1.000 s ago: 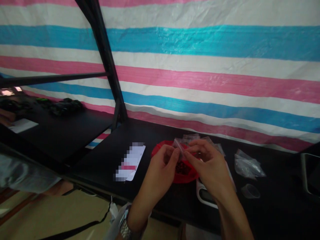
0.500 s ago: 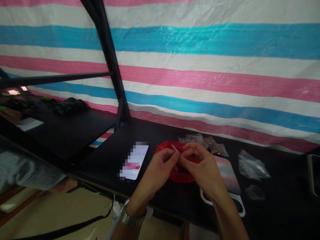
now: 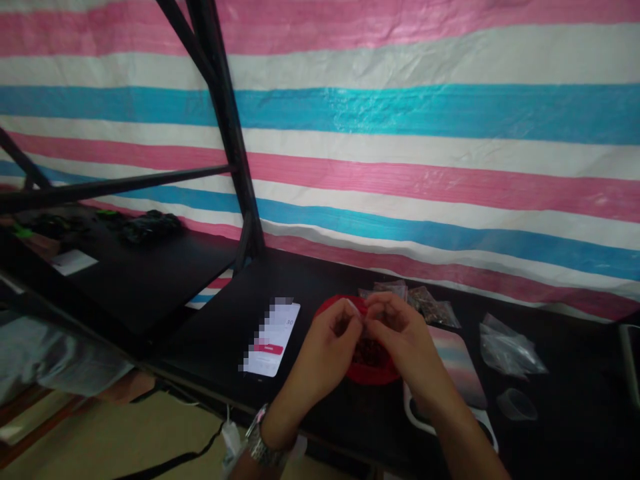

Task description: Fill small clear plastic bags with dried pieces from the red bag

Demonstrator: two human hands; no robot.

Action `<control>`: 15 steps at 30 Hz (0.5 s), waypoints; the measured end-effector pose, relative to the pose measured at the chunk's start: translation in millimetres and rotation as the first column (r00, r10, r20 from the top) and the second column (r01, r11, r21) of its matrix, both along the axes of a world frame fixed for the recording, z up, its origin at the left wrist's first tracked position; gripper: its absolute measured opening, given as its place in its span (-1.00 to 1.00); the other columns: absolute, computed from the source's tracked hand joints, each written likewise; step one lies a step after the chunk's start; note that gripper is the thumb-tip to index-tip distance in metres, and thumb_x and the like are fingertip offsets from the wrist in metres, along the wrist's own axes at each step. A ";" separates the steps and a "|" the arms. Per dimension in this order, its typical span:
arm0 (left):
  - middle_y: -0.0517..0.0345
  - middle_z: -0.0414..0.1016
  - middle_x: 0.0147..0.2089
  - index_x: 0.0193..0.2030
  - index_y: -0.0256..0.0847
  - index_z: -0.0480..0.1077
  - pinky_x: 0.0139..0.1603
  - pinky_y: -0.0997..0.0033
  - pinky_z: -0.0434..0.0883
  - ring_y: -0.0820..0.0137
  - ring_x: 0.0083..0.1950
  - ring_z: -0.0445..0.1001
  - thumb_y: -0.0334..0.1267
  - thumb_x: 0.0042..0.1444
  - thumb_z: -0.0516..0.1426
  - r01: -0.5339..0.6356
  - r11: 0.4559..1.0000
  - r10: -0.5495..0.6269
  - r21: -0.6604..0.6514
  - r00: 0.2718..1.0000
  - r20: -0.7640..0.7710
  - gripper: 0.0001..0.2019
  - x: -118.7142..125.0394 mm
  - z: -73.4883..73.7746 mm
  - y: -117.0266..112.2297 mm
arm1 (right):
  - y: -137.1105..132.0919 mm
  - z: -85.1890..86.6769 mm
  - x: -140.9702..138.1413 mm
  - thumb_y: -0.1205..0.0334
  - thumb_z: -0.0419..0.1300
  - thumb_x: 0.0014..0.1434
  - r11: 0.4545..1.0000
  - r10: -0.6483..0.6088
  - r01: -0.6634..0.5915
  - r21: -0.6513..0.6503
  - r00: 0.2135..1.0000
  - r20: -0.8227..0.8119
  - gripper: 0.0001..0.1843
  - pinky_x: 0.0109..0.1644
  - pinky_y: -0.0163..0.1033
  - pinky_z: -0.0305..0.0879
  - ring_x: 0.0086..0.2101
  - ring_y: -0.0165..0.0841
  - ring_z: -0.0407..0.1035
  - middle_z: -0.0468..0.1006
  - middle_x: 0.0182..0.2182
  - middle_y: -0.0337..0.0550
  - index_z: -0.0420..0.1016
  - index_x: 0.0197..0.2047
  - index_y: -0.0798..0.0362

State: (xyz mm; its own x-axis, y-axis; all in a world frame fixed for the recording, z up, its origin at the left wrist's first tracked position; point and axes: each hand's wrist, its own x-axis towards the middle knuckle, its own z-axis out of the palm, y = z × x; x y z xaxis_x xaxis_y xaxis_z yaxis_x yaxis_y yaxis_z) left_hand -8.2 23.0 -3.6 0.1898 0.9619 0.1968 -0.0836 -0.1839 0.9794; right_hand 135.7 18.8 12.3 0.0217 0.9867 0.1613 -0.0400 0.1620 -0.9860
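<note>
My left hand (image 3: 327,347) and my right hand (image 3: 400,337) meet over a red bowl (image 3: 370,372) of dark red bits on the black table (image 3: 295,280). Both pinch a small clear plastic bag (image 3: 355,308) between thumb and fingers, just above the bowl's far rim. A metal watch is on my left wrist. Most of the bag is hidden behind my fingers.
A lit phone (image 3: 273,338) lies left of the bowl. Filled small bags (image 3: 430,307) lie behind it, a pile of clear bags (image 3: 510,347) and a small clear cup (image 3: 517,403) to the right. A pastel-topped white device (image 3: 457,367) sits under my right wrist. A black frame post (image 3: 225,120) stands left.
The view has tilted upward, so everything sits lower in frame. My hands have drawn closer together over the bowl, still pinching the small bag.
</note>
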 end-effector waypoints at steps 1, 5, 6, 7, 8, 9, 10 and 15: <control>0.33 0.26 -0.45 -0.43 -0.13 0.28 -0.37 0.41 0.19 0.44 -0.41 0.22 -0.24 0.21 0.11 -0.044 0.999 0.046 0.028 0.998 -0.054 -0.81 2.4 4.3 5.1 | 7.5 3.9 2.7 0.18 0.41 -0.05 1.000 0.000 0.000 -0.022 1.000 0.026 -0.78 -0.34 -0.29 0.30 -0.44 -0.37 0.43 0.58 -0.46 -0.29 0.58 -0.28 0.01; 0.36 0.16 -0.51 -0.51 -0.12 0.15 -0.38 0.38 0.08 0.45 -0.43 0.15 -0.30 0.15 0.07 -0.119 0.983 0.150 0.140 0.958 -0.242 -0.77 11.7 19.5 25.3 | 27.7 13.1 14.4 0.12 0.37 -0.03 0.986 -0.150 0.154 -0.066 0.986 0.067 -0.73 -0.38 -0.29 0.23 -0.46 -0.37 0.39 0.59 -0.46 -0.27 0.58 -0.24 0.02; 0.36 0.16 -0.52 -0.52 -0.12 0.15 -0.38 0.37 0.07 0.45 -0.43 0.15 -0.31 0.15 0.07 -0.106 0.984 0.142 0.145 0.953 -0.269 -0.77 13.0 21.4 28.2 | 28.3 12.8 16.8 0.10 0.38 -0.03 0.982 -0.169 0.174 -0.077 0.983 0.065 -0.71 -0.39 -0.30 0.23 -0.46 -0.37 0.39 0.58 -0.46 -0.28 0.57 -0.21 0.01; 0.37 0.16 -0.53 -0.52 -0.12 0.15 -0.39 0.38 0.07 0.45 -0.44 0.15 -0.30 0.15 0.07 -0.097 0.986 0.133 0.137 0.951 -0.280 -0.77 13.4 22.5 29.8 | 27.1 11.5 19.0 0.08 0.40 -0.01 0.982 -0.158 0.163 -0.095 0.986 0.063 -0.68 -0.38 -0.30 0.24 -0.45 -0.37 0.40 0.58 -0.46 -0.28 0.57 -0.18 0.01; 0.37 0.17 -0.52 -0.51 -0.12 0.15 -0.39 0.38 0.08 0.46 -0.44 0.16 -0.30 0.16 0.06 -0.096 0.988 0.126 0.121 0.954 -0.272 -0.77 12.7 23.0 30.0 | 24.8 9.4 20.8 0.04 0.42 0.00 0.985 -0.122 0.128 -0.118 0.991 0.063 -0.65 -0.38 -0.29 0.26 -0.44 -0.36 0.41 0.58 -0.45 -0.28 0.58 -0.15 0.00; 0.37 0.17 -0.52 -0.51 -0.12 0.15 -0.40 0.39 0.09 0.46 -0.44 0.16 -0.29 0.17 0.06 -0.110 0.989 0.132 0.100 0.960 -0.248 -0.77 11.1 23.0 29.0 | 21.6 6.8 22.4 -0.01 0.44 0.02 0.986 -0.078 0.086 -0.140 0.995 0.063 -0.61 -0.36 -0.29 0.29 -0.42 -0.35 0.43 0.58 -0.43 -0.27 0.59 -0.13 0.00; 0.37 0.17 -0.51 -0.50 -0.11 0.15 -0.40 0.40 0.11 0.46 -0.44 0.17 -0.28 0.18 0.05 -0.127 0.989 0.142 0.080 0.967 -0.210 -0.77 8.6 23.0 26.9 | 18.4 3.7 23.6 -0.09 0.46 0.05 0.985 -0.040 0.049 -0.162 0.997 0.059 -0.56 -0.35 -0.29 0.32 -0.41 -0.34 0.45 0.59 -0.41 -0.25 0.60 -0.11 -0.01; 0.34 0.31 -0.44 -0.45 -0.12 0.23 -0.34 0.46 0.27 0.46 -0.38 0.28 -0.30 0.19 0.04 -0.034 0.999 0.036 0.032 0.996 -0.080 -0.82 -4.2 21.6 13.7 | 10.5 -12.4 25.1 -0.45 0.35 0.13 0.940 0.055 -0.082 -0.333 0.995 -0.089 -0.32 -0.50 -0.26 0.33 -0.48 -0.28 0.51 0.64 -0.40 -0.16 0.57 0.02 -0.04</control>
